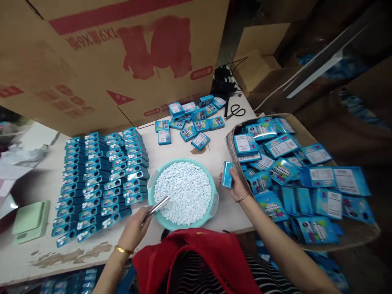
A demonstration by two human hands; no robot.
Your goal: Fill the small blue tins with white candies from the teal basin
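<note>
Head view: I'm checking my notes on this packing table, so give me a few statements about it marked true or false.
1. The left hand holds a metal scoop over the round basin of white tablets. True.
2. The right hand is empty. False: its grip is closed on one small blue box.
3. Rows of open blue boxes lie left of the basin. True.
4. Scissors lie inside the basin. False: they lie on the table, far side, near the big cardboard carton.
5. The green scale sits at the table's left edge. True.
</note>
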